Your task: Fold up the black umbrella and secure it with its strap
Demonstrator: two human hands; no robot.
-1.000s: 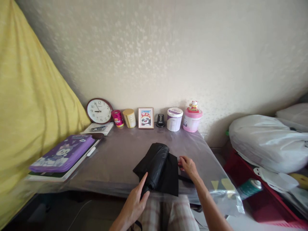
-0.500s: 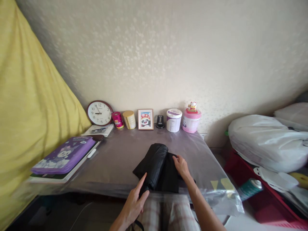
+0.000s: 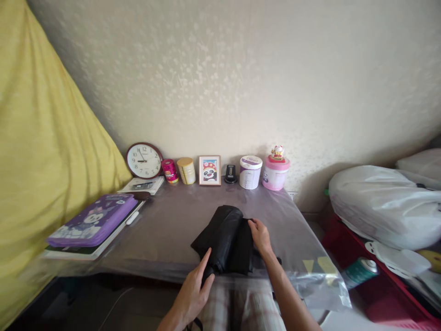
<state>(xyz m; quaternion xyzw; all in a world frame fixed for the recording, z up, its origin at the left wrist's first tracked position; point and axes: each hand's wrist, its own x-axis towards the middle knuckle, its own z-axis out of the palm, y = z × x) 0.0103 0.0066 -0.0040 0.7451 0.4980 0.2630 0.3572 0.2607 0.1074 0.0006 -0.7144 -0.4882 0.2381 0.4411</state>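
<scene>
A black folding umbrella (image 3: 225, 236) lies at the front edge of the table, its cloth partly bunched into a roll with loose panels spreading to both sides. My left hand (image 3: 197, 289) is closed around its near end, where the handle is mostly hidden, and a dark strap hangs below the wrist. With thumb and fingers, my right hand (image 3: 259, 235) pinches the edge of the loose panel on the right. That panel is lifted a little and leans towards the roll.
Along the wall stand a clock (image 3: 144, 160), a pink can (image 3: 170, 171), a yellow-lidded tin (image 3: 186, 171), a panda picture frame (image 3: 210, 170) and two tubs (image 3: 250, 173). A purple case (image 3: 93, 220) lies on a board at left. A red bin (image 3: 389, 299) stands right of the table (image 3: 165, 230).
My right hand has drawn the loose panel slightly up and in towards the roll. The left hand keeps its hold at the near end. The view has shifted slightly.
</scene>
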